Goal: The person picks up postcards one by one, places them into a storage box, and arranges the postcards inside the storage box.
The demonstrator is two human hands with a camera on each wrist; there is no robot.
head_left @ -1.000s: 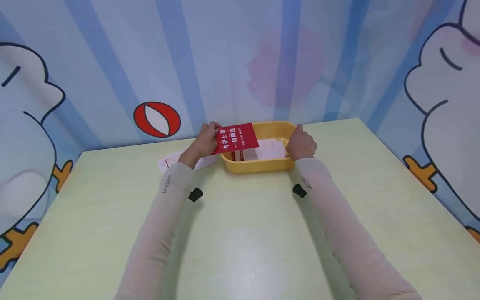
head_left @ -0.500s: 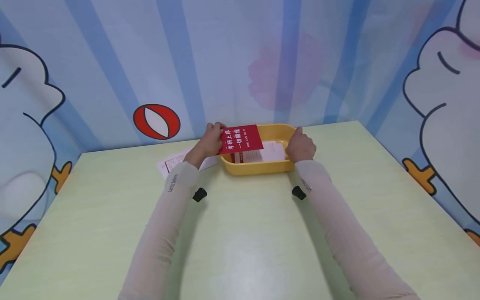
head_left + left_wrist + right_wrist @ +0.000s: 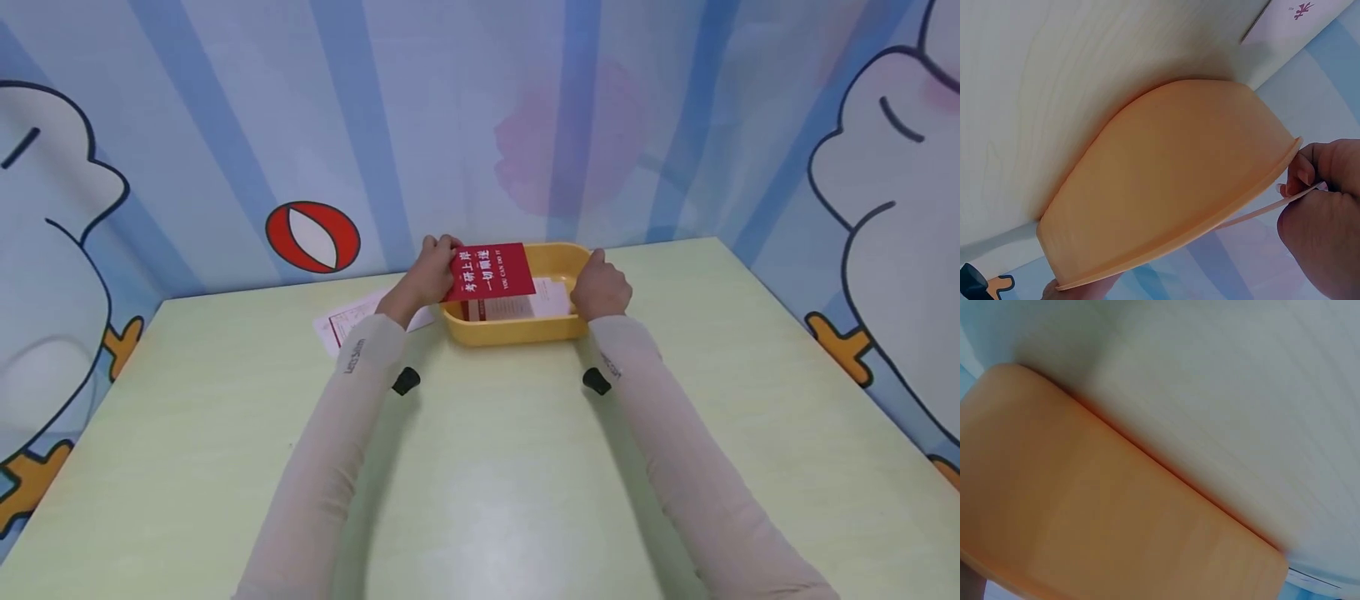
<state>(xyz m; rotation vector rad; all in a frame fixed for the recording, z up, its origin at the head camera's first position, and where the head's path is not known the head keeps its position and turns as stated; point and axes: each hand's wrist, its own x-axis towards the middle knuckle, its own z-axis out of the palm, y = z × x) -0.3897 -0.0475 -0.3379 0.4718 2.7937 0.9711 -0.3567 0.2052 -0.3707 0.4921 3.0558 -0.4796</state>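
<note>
My left hand (image 3: 430, 272) pinches a red card (image 3: 492, 272) with white lettering by its left edge. The card is held over the left part of a yellow plastic basket (image 3: 517, 335) and hides some of its inside. In the left wrist view the card (image 3: 1266, 209) appears edge-on, just beyond the basket's rim, between thumb and fingers. At the basket's right end my right hand (image 3: 602, 287) grips the rim, its thumb on top. White printed cards (image 3: 551, 298) lie inside the basket. The right wrist view is mostly filled by the basket's outer wall (image 3: 1116, 512).
A white card with red print (image 3: 341, 321) lies on the pale table (image 3: 480, 467), left of the basket and partly behind my left forearm. Behind the table's back edge stands a striped blue backdrop (image 3: 465, 117). A small black piece (image 3: 406, 381) shows beside the left cuff.
My left hand has moved to the right with the red card, bringing it further over the basket. The right hand keeps its grip on the rim, and the basket stays in place.
</note>
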